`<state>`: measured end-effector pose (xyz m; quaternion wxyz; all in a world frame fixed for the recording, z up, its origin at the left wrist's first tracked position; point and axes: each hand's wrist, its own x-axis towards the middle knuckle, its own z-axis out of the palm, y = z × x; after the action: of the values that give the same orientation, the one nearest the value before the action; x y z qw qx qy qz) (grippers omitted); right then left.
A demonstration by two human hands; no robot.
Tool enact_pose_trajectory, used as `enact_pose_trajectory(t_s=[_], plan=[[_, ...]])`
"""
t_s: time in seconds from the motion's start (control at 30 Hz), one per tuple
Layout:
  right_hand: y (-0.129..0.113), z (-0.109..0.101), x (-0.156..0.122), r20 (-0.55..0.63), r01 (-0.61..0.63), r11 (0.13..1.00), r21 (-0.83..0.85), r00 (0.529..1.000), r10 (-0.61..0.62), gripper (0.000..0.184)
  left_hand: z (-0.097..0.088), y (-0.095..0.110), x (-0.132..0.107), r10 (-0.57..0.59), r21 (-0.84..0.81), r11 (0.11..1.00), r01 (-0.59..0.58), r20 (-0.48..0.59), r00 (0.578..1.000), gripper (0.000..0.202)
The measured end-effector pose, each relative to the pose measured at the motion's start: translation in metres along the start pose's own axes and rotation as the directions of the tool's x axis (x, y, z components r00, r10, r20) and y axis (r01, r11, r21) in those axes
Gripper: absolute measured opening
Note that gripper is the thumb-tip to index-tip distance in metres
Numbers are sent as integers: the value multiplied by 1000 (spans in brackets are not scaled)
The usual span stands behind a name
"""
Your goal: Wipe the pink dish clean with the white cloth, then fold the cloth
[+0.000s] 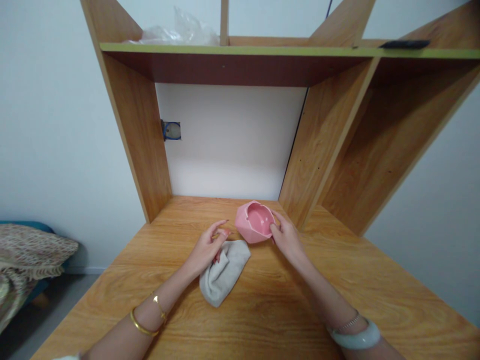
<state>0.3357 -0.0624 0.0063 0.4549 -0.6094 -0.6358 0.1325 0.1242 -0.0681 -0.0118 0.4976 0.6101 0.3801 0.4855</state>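
A pink faceted ashtray (245, 227) with a round hollow and notched rim is tilted, its opening turned toward me and to the right. My right hand (287, 237) grips its right side, thumb over the rim and fingers behind. To the left, my left hand (210, 245) has its index finger and thumb apart, close to the ashtray but not touching it. Its lower fingers curl against a grey cloth (227, 275), which hangs loosely below them over the wooden tabletop (262, 315). Part of those fingers is hidden by the cloth and the hand.
Wooden uprights (137, 125) and a shelf with a green edge (262, 50) frame a white back panel (232, 140). An open socket box (172, 130) is set in that panel. Clear plastic (180, 32) and a dark flat object (405, 44) lie on the shelf. A patterned throw (33, 250) is at left.
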Motion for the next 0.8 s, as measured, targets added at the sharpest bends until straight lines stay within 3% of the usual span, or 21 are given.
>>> enact_pose_trajectory(t_s=[0.2,0.4,0.8], plan=[[32,-14,13,-82,-65,963,-262,996,45,46,-3,3,2,56,146,988,-50,-37,998,28],[50,-21,17,-91,-134,935,-327,990,110,44,-5,5,2,85,188,979,-76,-37,996,25],[61,-27,20,-113,-187,889,-418,982,153,40,-8,1,2,125,316,943,-103,-51,991,25]])
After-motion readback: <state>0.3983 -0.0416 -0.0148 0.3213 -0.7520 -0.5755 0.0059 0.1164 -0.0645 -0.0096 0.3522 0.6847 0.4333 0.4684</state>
